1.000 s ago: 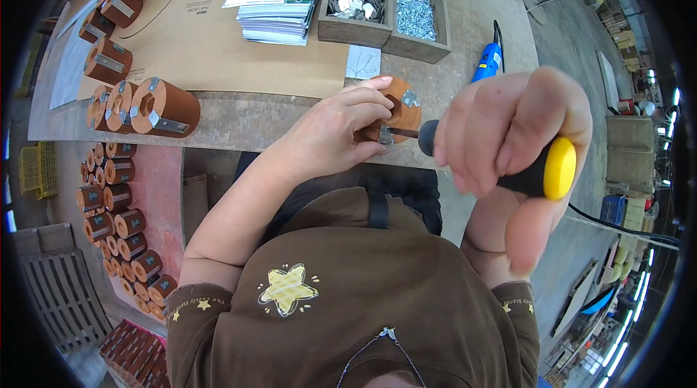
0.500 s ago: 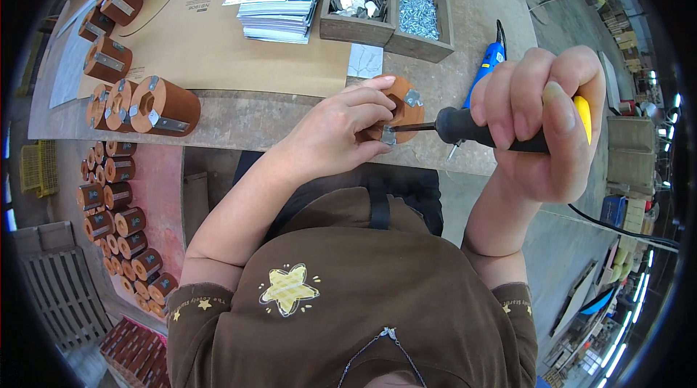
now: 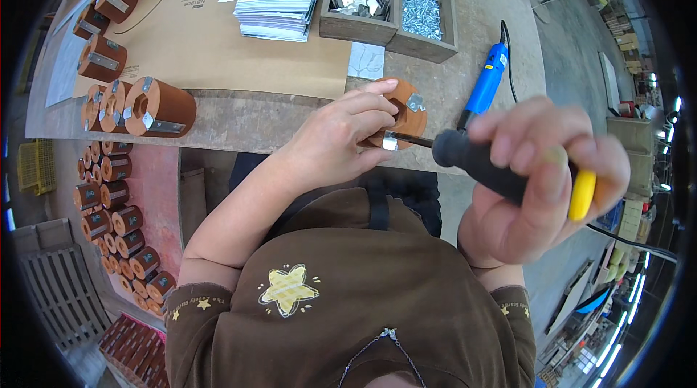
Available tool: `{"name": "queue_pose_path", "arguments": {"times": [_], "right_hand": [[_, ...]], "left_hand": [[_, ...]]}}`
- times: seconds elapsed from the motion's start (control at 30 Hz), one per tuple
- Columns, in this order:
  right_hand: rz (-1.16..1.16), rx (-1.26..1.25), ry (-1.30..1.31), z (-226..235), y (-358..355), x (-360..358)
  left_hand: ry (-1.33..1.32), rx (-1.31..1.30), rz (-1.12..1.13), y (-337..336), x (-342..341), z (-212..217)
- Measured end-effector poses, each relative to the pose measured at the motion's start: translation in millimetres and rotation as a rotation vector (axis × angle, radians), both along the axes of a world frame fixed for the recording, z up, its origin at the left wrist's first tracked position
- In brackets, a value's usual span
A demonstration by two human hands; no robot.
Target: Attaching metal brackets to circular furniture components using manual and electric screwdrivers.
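Observation:
At the table's near edge my left hand (image 3: 345,127) is wrapped round an orange-brown hollow cylinder (image 3: 412,123) that looks like a coil. Metal clips sit on its rim, one near the top and a shiny one (image 3: 390,143) near the bottom. My right hand (image 3: 552,177), blurred by motion, grips a screwdriver (image 3: 479,163) with a black handle and a yellow end. The screwdriver's shaft points left and its tip meets the cylinder beside the lower clip. My left fingers partly cover the cylinder's hole.
A blue corded power tool (image 3: 486,83) lies right of the cylinder. Beyond it, wooden bins (image 3: 425,47) hold dark clips and small screws. A stack of printed sheets (image 3: 272,25) rests on cardboard (image 3: 196,68). Finished-looking cylinders (image 3: 163,108) stand at the left, with several more stacked below.
My right hand has swung down and toward me, tilting the screwdriver so its handle end is lower. The left hand keeps its hold on the cylinder, and more of the blue tool shows.

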State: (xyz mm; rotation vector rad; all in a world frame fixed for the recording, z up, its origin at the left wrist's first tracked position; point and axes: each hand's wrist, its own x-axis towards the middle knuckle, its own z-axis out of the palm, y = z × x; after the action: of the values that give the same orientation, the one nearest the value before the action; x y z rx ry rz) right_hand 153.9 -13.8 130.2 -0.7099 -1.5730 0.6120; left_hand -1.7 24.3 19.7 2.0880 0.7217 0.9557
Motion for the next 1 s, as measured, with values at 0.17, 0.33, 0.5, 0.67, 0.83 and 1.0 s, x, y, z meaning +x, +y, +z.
{"name": "queue_pose_path", "arguments": {"times": [0.17, 0.33, 0.5, 0.67, 0.83, 1.0], "right_hand": [[0.189, 0.072, -0.013, -3, 3, -2], [0.486, -0.014, -0.05, 6, 30, 19], [0.8, -0.025, -0.039, 8, 57, 27], [1.261, -0.129, 0.113, 5, 81, 21], [1.17, -0.141, 0.143, 5, 77, 13], [0.99, -0.062, 0.099, 5, 71, 16]], "left_hand": [[0.01, 0.013, -0.015, 3, 0, -2], [-0.016, 0.034, 0.006, 4, 3, 0], [0.006, 0.037, -0.017, 4, 1, 2], [0.066, -0.023, -0.067, 3, -2, 10], [0.061, -0.034, 0.003, -2, -1, 22], [-0.004, -0.042, 0.03, -5, 6, 21]]}}
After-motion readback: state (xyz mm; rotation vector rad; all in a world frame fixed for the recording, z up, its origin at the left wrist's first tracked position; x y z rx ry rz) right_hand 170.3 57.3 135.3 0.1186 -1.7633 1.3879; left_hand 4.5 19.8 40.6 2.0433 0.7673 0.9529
